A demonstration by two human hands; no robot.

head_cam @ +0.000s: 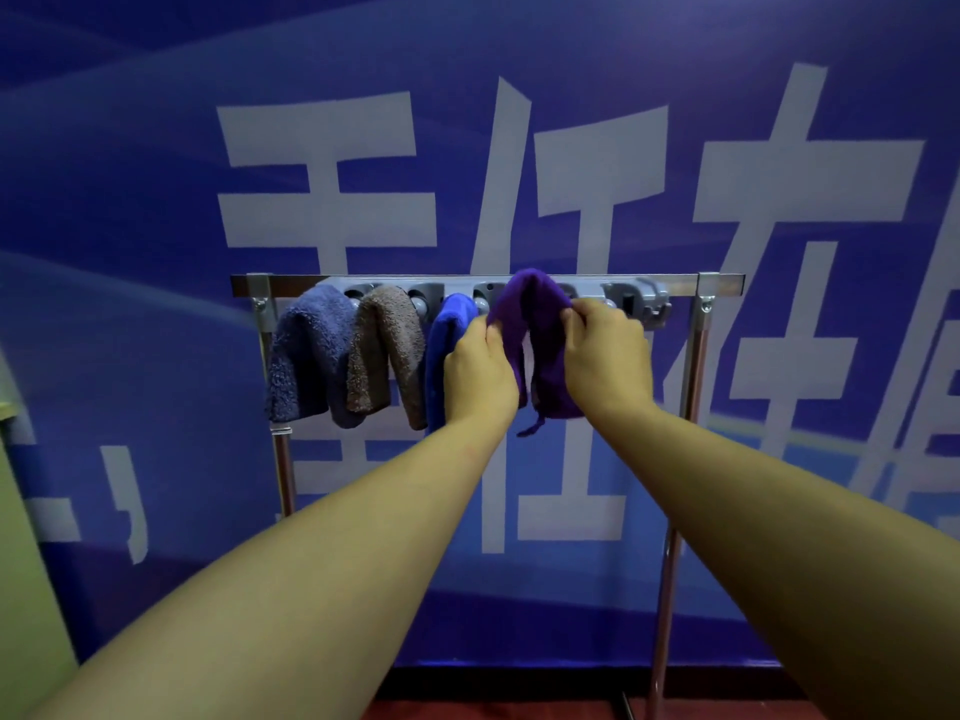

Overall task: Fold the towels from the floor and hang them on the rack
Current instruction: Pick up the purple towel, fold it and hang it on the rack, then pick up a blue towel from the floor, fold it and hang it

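Purple towel [530, 324] draped over the rack [724, 285], pinched at both sides.

It hangs folded across the grey hook strip [631, 293], long axis running down, its two halves falling to either side of a gap. The left hand [480, 371] nips its left edge and the right hand [605, 350] its right edge, each grip closed on cloth, so the towel sits between and just above them, equally near both. Left of it hang a blue towel [447, 345], a brown one [387, 350] and a grey-blue one [306, 350]. Settling it calls for an even downward tug, I judge.
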